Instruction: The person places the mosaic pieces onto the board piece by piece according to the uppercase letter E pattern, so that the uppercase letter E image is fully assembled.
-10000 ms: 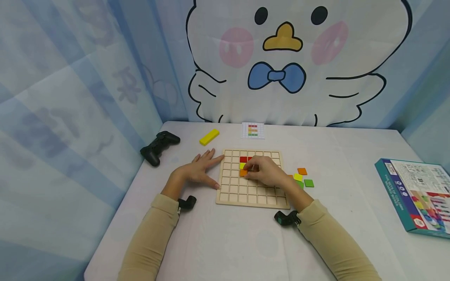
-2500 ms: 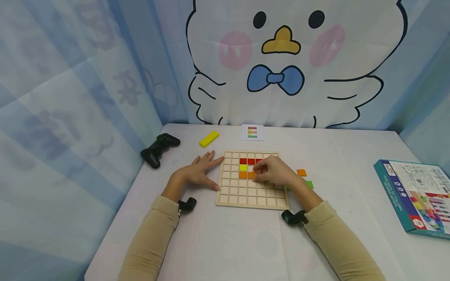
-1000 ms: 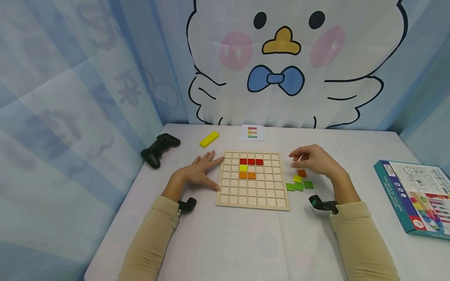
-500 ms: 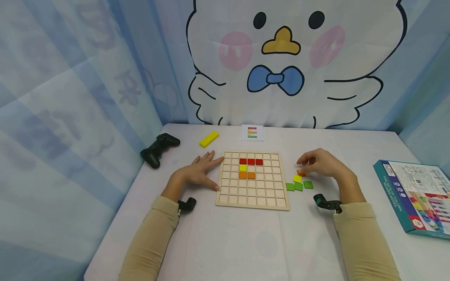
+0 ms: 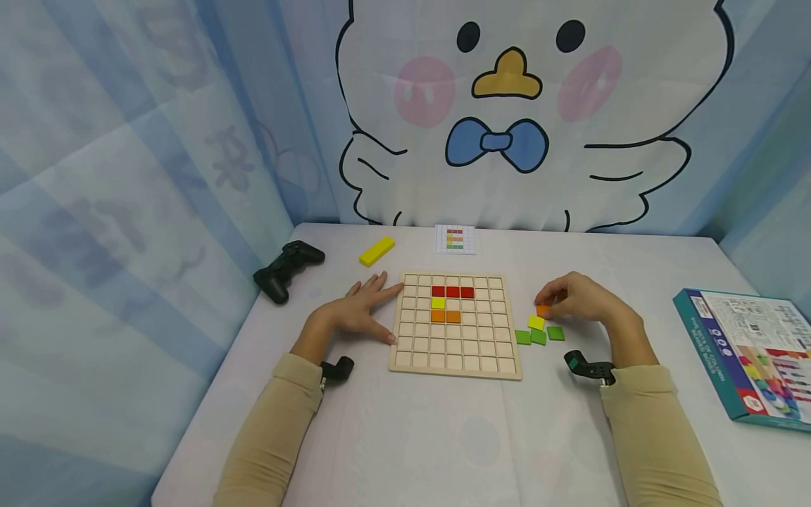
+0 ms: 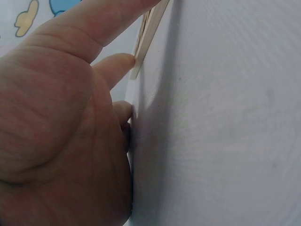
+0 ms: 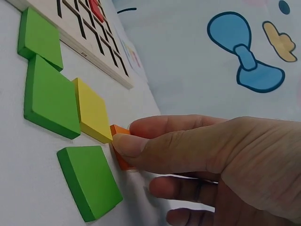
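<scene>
A wooden grid board (image 5: 455, 352) lies mid-table with three red tiles (image 5: 453, 291), a yellow tile (image 5: 438, 303) and two orange tiles (image 5: 445, 317) in its cells. My left hand (image 5: 355, 310) is spread at the board's left edge, thumb and index fingertip touching the frame. To the board's right, my right hand (image 5: 579, 296) pinches an orange tile (image 7: 121, 160) between thumb and index finger, close to the table. Beside it lie a loose yellow tile (image 7: 92, 110) and three green tiles (image 7: 91, 181). The fingers partly cover the orange tile.
Behind the board lies a small pattern card (image 5: 455, 239) with coloured squares. A yellow bar (image 5: 376, 251) and a black game controller (image 5: 288, 270) sit at the back left. At the far right is a boxed game (image 5: 750, 355). Curtains enclose the table's back and left.
Since ten seconds ago, another orange tile and a third red one show on the board. My right hand has moved right, off the board, down to the loose orange tile. The left hand stays put.
</scene>
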Demonstrator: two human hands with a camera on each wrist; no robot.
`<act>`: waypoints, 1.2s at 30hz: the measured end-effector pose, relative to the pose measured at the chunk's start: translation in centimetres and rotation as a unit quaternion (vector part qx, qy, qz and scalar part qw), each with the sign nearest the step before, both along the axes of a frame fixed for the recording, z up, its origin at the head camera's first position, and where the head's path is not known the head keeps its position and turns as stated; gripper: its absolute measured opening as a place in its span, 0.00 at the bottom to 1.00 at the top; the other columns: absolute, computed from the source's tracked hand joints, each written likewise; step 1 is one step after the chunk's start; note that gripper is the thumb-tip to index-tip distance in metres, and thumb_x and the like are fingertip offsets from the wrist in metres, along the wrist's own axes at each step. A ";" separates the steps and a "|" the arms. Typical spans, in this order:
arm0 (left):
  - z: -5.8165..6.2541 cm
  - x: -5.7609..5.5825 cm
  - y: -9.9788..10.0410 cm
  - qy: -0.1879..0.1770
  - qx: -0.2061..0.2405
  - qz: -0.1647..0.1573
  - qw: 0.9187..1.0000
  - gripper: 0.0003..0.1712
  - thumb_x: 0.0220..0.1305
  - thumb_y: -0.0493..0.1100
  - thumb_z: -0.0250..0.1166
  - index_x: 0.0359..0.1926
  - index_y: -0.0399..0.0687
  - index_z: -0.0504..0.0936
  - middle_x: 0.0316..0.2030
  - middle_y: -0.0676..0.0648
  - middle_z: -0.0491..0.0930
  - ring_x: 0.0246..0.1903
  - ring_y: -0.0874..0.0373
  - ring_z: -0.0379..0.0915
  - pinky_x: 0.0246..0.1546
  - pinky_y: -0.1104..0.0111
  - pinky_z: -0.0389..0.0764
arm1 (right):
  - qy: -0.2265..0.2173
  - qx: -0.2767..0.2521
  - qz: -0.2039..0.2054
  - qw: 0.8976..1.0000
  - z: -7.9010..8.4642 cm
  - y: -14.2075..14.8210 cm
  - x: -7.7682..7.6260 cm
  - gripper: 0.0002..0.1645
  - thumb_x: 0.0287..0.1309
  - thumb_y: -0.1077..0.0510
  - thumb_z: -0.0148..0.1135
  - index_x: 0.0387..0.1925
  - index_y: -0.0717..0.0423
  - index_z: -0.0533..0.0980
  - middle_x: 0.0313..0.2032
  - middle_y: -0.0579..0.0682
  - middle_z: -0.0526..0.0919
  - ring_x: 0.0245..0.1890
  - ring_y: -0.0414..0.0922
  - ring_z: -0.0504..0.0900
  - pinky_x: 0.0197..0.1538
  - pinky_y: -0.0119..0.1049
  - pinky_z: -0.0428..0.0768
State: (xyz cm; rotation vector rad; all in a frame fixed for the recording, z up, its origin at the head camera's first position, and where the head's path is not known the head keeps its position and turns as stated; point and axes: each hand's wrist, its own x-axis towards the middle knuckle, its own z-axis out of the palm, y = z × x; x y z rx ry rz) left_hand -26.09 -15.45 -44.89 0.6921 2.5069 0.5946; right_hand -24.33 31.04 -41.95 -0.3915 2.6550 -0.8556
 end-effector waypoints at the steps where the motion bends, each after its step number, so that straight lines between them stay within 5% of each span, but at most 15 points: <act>1: 0.0 0.0 0.0 0.000 0.001 0.001 1.000 0.68 0.51 0.72 0.76 0.84 0.71 0.45 0.84 0.47 0.25 0.83 0.51 0.17 0.81 0.49 0.23 | 0.000 -0.001 -0.001 1.000 0.0 0.0 0.0 0.12 0.58 0.59 0.76 0.44 0.56 0.88 0.39 0.51 0.88 0.40 0.47 0.77 0.45 0.39 0.73; 25: 0.0 0.1 -0.2 0.001 0.002 -0.001 1.000 0.68 0.51 0.71 0.76 0.84 0.71 0.46 0.84 0.46 0.25 0.83 0.50 0.17 0.81 0.49 0.23 | 0.011 -0.029 -0.005 1.000 -0.1 -0.3 -0.1 0.07 0.59 0.63 0.74 0.39 0.58 0.83 0.37 0.52 0.86 0.39 0.48 0.78 0.46 0.38 0.76; 36: 0.1 0.1 -0.1 0.001 0.003 0.001 1.000 0.67 0.51 0.71 0.76 0.84 0.71 0.46 0.84 0.47 0.25 0.83 0.51 0.17 0.81 0.49 0.23 | 0.045 -0.046 -0.039 0.997 0.1 -0.7 -0.1 0.14 0.67 0.64 0.66 0.53 0.58 0.85 0.48 0.55 0.88 0.46 0.50 0.79 0.48 0.36 0.79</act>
